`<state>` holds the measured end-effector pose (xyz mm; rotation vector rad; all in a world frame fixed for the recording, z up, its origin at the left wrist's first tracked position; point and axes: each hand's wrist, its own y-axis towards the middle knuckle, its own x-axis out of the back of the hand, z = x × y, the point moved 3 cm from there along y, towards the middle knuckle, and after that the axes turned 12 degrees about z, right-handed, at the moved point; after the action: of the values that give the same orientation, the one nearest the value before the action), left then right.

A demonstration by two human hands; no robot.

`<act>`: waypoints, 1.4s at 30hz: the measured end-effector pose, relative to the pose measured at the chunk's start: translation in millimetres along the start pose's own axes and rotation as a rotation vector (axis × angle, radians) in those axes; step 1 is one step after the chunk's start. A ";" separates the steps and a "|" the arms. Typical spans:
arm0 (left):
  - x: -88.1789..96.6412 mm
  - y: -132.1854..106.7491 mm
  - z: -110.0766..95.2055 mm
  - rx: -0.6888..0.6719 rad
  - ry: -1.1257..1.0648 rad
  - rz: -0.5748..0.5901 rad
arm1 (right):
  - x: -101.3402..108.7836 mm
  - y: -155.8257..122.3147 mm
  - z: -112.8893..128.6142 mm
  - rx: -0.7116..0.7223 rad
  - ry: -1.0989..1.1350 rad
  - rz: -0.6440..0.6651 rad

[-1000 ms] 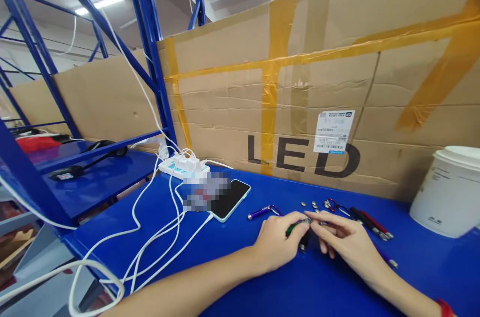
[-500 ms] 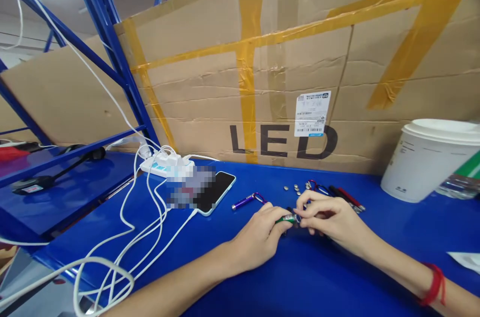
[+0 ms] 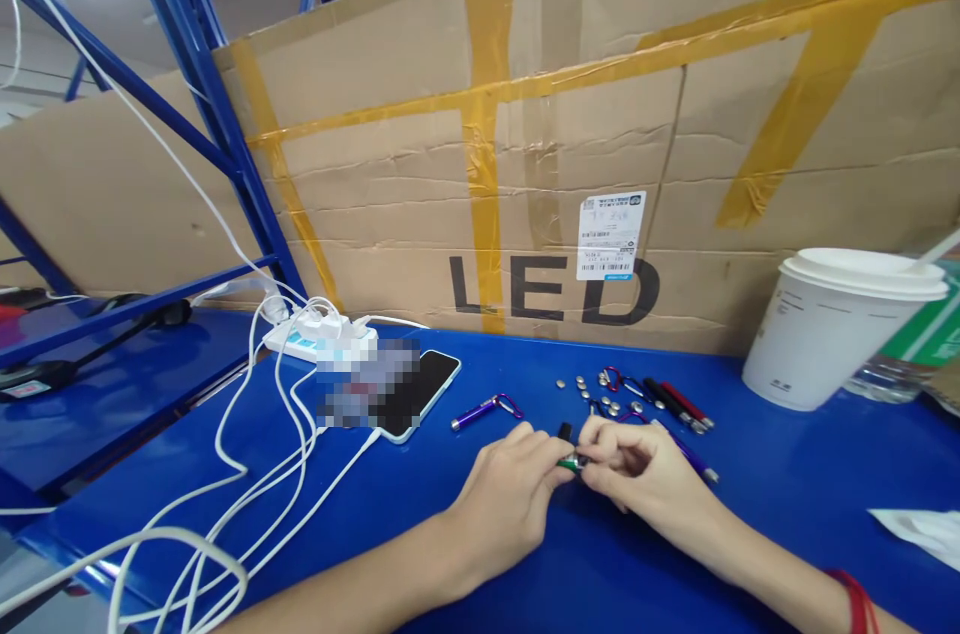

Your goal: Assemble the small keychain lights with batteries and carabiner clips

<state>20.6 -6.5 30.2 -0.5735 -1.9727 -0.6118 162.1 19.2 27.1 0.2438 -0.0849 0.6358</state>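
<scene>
Low over the blue table, my left hand (image 3: 510, 489) is closed around a green mini flashlight (image 3: 572, 463), of which only a short stretch shows between the fingers. The fingertips of my right hand (image 3: 645, 469) are pinched at its right end; whether they also hold a small part is hidden. A black piece (image 3: 565, 431) sticks up just behind the left fingertips. Beyond my hands lie several silver button cells (image 3: 580, 382). A purple mini flashlight (image 3: 474, 415) with a carabiner lies to the left, and another purple one (image 3: 694, 454) lies partly behind my right hand.
Black and red tubes (image 3: 679, 404) lie at the back right, near a lidded paper cup (image 3: 817, 344). On the left are a phone (image 3: 416, 399), a power strip (image 3: 292, 339) and looping white cables (image 3: 225, 494). A large cardboard sheet (image 3: 375, 214) stands along the back edge. White paper (image 3: 922, 529) lies far right.
The right fingers have drawn in closer against the end of the green flashlight, covering more of it. The view has shifted slightly, and more button cells and the second purple flashlight now show.
</scene>
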 end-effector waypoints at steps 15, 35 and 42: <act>-1.5 4.1 7.8 0.170 -0.222 0.010 | 5.7 2.1 -10.1 -0.215 -0.187 -0.107; -2.7 4.0 6.7 0.120 -0.341 0.175 | 11.7 -0.2 1.1 0.058 -0.164 0.043; -3.6 -1.8 -2.0 0.081 -0.393 0.163 | 9.0 -3.8 11.1 0.178 -0.320 0.026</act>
<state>22.3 -9.6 27.5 -0.8447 -2.2742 -0.3320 171.5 18.6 38.5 0.5159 -0.3401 0.6270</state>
